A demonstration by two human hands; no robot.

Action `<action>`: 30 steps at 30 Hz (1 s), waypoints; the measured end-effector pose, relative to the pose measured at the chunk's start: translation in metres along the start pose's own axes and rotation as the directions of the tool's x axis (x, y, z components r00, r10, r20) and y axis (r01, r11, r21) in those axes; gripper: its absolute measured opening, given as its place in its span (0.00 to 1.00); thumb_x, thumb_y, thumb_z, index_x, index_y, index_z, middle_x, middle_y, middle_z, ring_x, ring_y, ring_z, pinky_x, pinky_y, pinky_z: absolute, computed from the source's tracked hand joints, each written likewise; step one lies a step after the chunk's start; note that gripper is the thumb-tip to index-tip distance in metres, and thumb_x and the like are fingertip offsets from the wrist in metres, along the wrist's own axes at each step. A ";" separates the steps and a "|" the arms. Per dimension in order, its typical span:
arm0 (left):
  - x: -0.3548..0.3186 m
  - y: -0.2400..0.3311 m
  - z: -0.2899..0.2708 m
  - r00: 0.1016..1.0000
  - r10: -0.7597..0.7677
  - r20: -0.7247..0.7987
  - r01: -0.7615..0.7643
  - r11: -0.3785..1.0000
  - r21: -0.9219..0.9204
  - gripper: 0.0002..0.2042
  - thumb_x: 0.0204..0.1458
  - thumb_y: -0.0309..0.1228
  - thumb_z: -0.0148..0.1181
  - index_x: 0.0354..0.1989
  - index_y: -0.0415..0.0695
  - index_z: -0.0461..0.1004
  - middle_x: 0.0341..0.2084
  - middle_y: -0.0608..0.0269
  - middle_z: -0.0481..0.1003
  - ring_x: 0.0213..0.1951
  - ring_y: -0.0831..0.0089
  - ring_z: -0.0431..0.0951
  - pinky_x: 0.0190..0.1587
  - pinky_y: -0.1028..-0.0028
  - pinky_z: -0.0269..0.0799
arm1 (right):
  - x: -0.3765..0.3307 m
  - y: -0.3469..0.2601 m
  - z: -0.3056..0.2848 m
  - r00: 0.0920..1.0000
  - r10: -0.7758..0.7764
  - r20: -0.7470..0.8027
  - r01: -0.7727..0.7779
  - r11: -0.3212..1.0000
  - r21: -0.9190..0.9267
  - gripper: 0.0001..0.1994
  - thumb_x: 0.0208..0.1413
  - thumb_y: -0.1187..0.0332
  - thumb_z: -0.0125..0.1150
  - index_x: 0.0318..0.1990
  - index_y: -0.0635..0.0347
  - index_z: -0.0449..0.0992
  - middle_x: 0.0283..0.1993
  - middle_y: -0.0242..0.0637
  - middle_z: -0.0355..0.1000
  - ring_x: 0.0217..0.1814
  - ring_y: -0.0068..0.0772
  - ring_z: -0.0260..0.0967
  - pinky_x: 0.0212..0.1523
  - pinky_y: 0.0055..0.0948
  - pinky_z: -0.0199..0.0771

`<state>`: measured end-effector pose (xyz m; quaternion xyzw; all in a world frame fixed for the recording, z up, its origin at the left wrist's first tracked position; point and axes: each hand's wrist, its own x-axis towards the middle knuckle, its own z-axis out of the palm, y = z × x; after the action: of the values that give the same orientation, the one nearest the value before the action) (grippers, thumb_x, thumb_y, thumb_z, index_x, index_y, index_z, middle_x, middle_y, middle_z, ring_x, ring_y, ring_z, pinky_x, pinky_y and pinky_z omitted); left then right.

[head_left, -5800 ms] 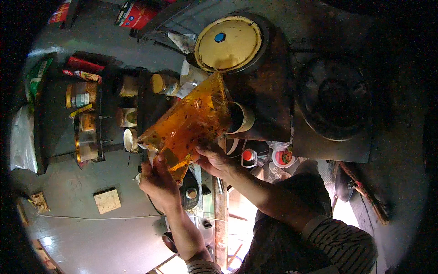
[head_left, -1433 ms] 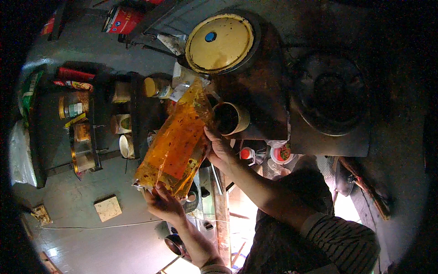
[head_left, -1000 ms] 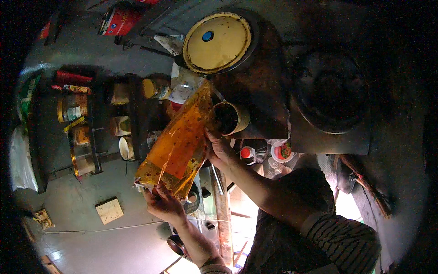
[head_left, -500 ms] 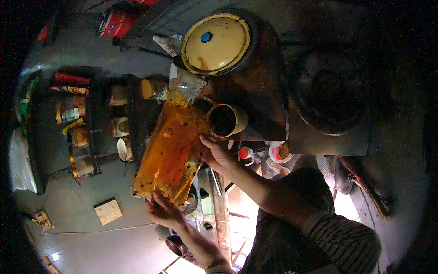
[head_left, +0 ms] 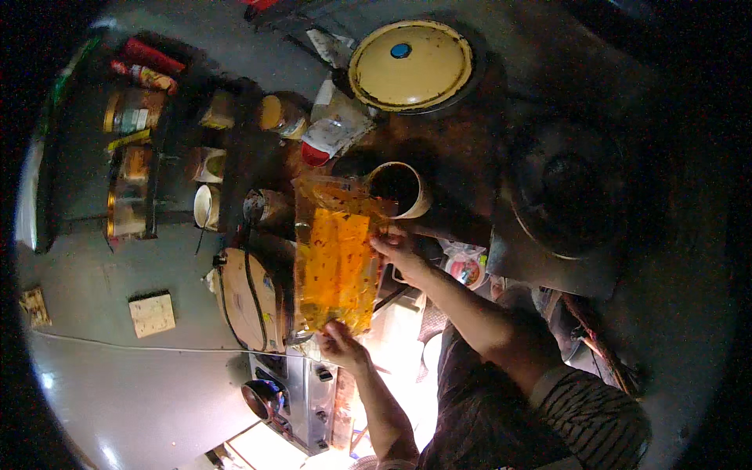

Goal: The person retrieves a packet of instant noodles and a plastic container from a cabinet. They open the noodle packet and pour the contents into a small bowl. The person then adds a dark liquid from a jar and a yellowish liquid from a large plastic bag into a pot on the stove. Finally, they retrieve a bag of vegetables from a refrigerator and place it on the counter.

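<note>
I hold a clear plastic bag with orange-yellow contents (head_left: pixel 335 258) upright in front of me. My left hand (head_left: pixel 338 343) grips its lower end. My right hand (head_left: pixel 394 247) pinches its upper right edge, just below a cream cup (head_left: pixel 399 189) with dark contents. The bag's open top is crumpled near the cup's left side.
A round yellow lid with a blue knob (head_left: pixel 410 65) sits above the cup. Dark shelves (head_left: pixel 157 141) at left hold several jars and tins. A dark pan (head_left: pixel 568 207) is at right. A round wooden board (head_left: pixel 247 298) lies left of the bag, small red-lidded containers (head_left: pixel 468 270) at right.
The bag has swung from a tilt toward the cup to nearly upright and dropped lower. My right hand moved down along its edge; the view shifted slightly.
</note>
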<state>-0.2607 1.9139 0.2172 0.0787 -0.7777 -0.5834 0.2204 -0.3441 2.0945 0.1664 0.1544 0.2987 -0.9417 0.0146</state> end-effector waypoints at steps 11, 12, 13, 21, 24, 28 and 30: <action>-0.074 -0.086 0.033 0.710 -0.410 0.572 0.681 0.605 -0.412 0.17 0.52 0.33 0.58 0.49 0.43 0.66 0.40 0.63 0.72 0.40 0.74 0.71 0.42 0.75 0.68 | -0.044 -0.034 -0.029 0.830 -0.534 0.159 0.444 0.462 -0.768 0.07 0.53 0.69 0.57 0.32 0.64 0.71 0.23 0.34 0.66 0.23 0.23 0.61 0.26 0.24 0.63; -0.079 -0.086 0.035 0.684 -0.418 0.598 0.715 0.546 -0.437 0.18 0.53 0.32 0.56 0.52 0.43 0.64 0.42 0.62 0.71 0.42 0.73 0.71 0.43 0.75 0.67 | -0.062 -0.048 -0.016 0.805 -0.561 0.194 0.447 0.358 -0.820 0.08 0.53 0.68 0.57 0.33 0.65 0.71 0.23 0.37 0.66 0.23 0.24 0.61 0.26 0.25 0.63; -0.081 -0.092 0.033 0.659 -0.373 0.653 0.732 0.517 -0.443 0.18 0.53 0.31 0.55 0.52 0.43 0.64 0.44 0.61 0.70 0.43 0.71 0.70 0.41 0.76 0.68 | -0.085 -0.059 0.001 0.793 -0.576 0.199 0.463 0.359 -0.810 0.09 0.52 0.67 0.58 0.34 0.65 0.72 0.22 0.38 0.68 0.24 0.26 0.64 0.27 0.26 0.64; -0.080 -0.105 -0.014 0.667 -0.462 0.585 0.728 0.570 -0.381 0.04 0.50 0.27 0.55 0.34 0.47 0.70 0.26 0.67 0.72 0.23 0.80 0.68 0.21 0.82 0.59 | -0.209 -0.081 0.019 0.699 -0.679 0.224 0.409 0.123 -0.904 0.10 0.51 0.68 0.58 0.38 0.64 0.75 0.32 0.46 0.75 0.31 0.34 0.75 0.32 0.28 0.71; -0.088 -0.055 -0.020 0.775 -0.456 0.437 0.606 0.731 -0.312 0.03 0.52 0.28 0.54 0.35 0.47 0.70 0.26 0.67 0.74 0.23 0.81 0.70 0.19 0.84 0.60 | -0.259 -0.081 0.008 0.648 -0.731 0.216 0.357 0.041 -0.933 0.09 0.51 0.70 0.57 0.37 0.64 0.75 0.30 0.45 0.75 0.29 0.34 0.74 0.32 0.28 0.72; -0.135 -0.044 -0.031 0.838 -0.423 0.343 0.536 0.752 -0.383 0.02 0.51 0.24 0.53 0.32 0.46 0.71 0.24 0.67 0.74 0.23 0.80 0.71 0.19 0.83 0.60 | -0.324 -0.067 -0.018 0.615 -0.764 0.196 0.336 0.029 -0.941 0.07 0.50 0.70 0.58 0.35 0.63 0.75 0.27 0.47 0.74 0.26 0.40 0.73 0.30 0.30 0.71; -0.182 -0.042 -0.035 0.825 -0.451 0.341 0.558 0.747 -0.360 0.07 0.47 0.19 0.50 0.32 0.46 0.71 0.25 0.68 0.73 0.23 0.80 0.70 0.21 0.83 0.60 | -0.359 -0.052 -0.044 0.576 -0.797 0.180 0.306 0.007 -0.952 0.06 0.50 0.70 0.58 0.34 0.63 0.74 0.27 0.47 0.73 0.26 0.44 0.72 0.29 0.31 0.71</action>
<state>-0.0888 1.9392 0.1394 0.1662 -0.5922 -0.7880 -0.0270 0.0034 2.1388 0.2692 0.1755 0.8094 -0.4384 -0.3491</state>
